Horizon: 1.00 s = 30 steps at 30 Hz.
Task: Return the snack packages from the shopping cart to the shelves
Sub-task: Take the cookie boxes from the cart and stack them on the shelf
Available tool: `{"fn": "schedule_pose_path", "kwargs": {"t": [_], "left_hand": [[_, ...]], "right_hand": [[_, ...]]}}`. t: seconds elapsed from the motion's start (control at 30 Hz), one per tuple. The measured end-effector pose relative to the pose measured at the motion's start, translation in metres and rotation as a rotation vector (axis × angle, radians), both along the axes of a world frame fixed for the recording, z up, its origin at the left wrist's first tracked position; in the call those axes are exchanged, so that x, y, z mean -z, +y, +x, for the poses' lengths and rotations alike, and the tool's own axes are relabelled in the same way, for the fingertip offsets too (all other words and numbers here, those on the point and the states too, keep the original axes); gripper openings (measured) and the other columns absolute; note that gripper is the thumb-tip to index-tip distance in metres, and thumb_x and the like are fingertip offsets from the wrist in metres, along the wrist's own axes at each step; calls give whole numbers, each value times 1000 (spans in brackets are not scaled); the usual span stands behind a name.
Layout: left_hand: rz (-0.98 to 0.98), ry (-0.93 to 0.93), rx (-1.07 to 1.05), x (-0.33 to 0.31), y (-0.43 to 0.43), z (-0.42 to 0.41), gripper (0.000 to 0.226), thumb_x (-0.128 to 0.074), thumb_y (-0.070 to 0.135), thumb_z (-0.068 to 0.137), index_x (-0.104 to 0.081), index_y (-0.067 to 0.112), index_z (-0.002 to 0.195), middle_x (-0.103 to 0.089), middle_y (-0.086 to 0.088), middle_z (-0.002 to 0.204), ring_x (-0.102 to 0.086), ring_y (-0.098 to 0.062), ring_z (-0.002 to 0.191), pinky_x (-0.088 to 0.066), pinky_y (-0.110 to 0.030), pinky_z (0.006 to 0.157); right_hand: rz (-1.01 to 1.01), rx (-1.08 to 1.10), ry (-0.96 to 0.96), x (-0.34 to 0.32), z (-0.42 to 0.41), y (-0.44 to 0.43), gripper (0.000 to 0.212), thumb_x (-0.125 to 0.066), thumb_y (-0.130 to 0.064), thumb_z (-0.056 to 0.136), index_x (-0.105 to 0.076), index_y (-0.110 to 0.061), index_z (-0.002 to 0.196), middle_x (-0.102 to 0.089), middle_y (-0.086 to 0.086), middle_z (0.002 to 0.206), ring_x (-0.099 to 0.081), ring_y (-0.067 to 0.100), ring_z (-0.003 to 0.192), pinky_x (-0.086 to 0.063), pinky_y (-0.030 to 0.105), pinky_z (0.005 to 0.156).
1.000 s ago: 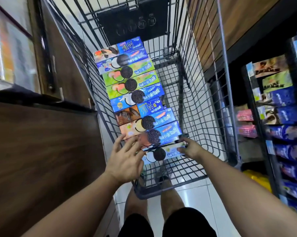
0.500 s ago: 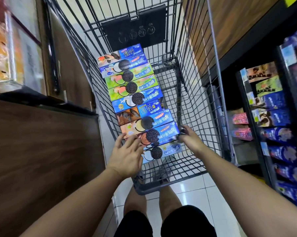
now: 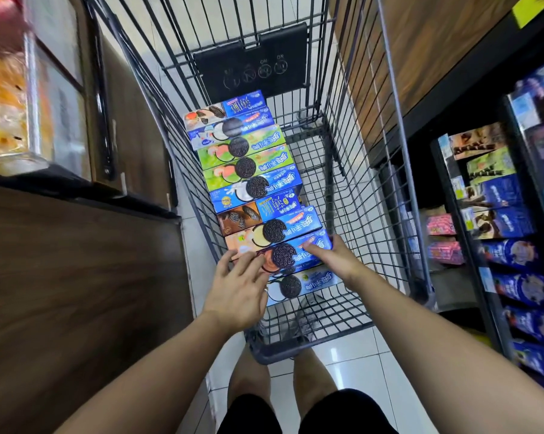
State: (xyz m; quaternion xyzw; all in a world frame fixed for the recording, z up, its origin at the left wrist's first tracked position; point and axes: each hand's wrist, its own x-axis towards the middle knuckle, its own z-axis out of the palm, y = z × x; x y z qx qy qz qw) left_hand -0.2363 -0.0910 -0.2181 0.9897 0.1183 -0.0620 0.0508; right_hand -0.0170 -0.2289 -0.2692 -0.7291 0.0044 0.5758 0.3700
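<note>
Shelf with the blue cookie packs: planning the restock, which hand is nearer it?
Right. The right hand grips the dark blue box at its shelf-side end; the left hand rests on its other end, farther from the shelf.

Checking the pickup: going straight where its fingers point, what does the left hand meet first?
The left hand would likely meet the dark blue cookie box, whose other end the right hand grips.

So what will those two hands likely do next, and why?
Probably lift the dark blue cookie box out of the cart: the right hand pinches its right end, the left hand touches its left end, and similar blue boxes are displayed close on the right.
</note>
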Motion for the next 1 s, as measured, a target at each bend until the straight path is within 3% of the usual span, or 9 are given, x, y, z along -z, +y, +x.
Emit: {"fn": "schedule_pose_path", "kwargs": {"t": [0.17,0.27,0.43,0.57,0.63,0.7,0.77,0.9,1.0], "left_hand": [[-9,-26,-3,3,0,-1,31,-50,34,82,-74,16,92,-66,-6,123,-58,-30,120,-33,-56,111],[-15,-33,-11,0,-1,0,31,-51,33,82,-70,13,97,-66,-6,120,-59,-29,117,-34,-54,110],[-151,-12,-127,-18,-2,8,28,-44,34,84,-58,16,100,-61,0,107,-58,-24,105,-32,-45,107],[-514,59,-374,-46,6,28,30,-40,39,84,-52,23,107,-59,5,104,-57,-23,101,-32,-40,103],[-805,151,-443,-75,13,52,35,-48,47,83,-51,30,114,-66,1,109,-64,-25,93,-43,-41,99],[-1121,213,-474,-108,17,83,48,-60,54,68,-53,33,110,-67,-3,116,-67,-18,84,-55,-34,83],[-1321,271,-407,-145,14,114,61,-70,55,57,-57,35,113,-63,-2,127,-65,-9,100,-53,-28,89],[-1429,458,-95,-229,-13,159,66,-78,46,73,-54,38,133,-67,10,123,-61,-4,102,-41,-19,76],[-1457,534,39,-263,-40,179,69,-85,41,75,-50,49,134,-68,4,120,-60,-8,104,-38,-26,74]], "right_hand": [[-8,61,24,-10,1,-9,85,-85,-72,53,-44,-29,113,-69,6,119,-70,25,106,-51,52,101],[42,110,79,-20,-3,-12,77,-85,-53,70,-39,-28,126,-76,3,108,-72,26,102,-48,53,103],[87,139,8,-64,-10,-21,75,-91,-32,70,-44,-33,129,-75,6,112,-74,24,98,-53,46,99],[109,157,-120,-126,-9,-33,80,-92,-37,66,-44,-39,130,-76,4,109,-72,28,102,-48,50,103],[135,166,-148,-161,-2,-41,80,-89,-30,73,-41,-37,136,-77,2,102,-73,25,99,-49,46,100],[171,172,-191,-199,6,-50,92,-94,-33,66,-39,-36,141,-74,10,114,-72,23,101,-50,41,104],[185,178,-243,-235,13,-61,99,-97,-41,54,-43,-44,137,-70,10,120,-71,21,103,-49,42,105],[198,162,-321,-314,19,-94,88,-92,-43,58,-47,-54,132,-65,-3,118,-63,16,97,-45,38,91],[193,94,-358,-370,19,-123,85,-81,-30,82,-33,-36,152,-56,-14,119,-61,14,116,-50,28,88]]}}
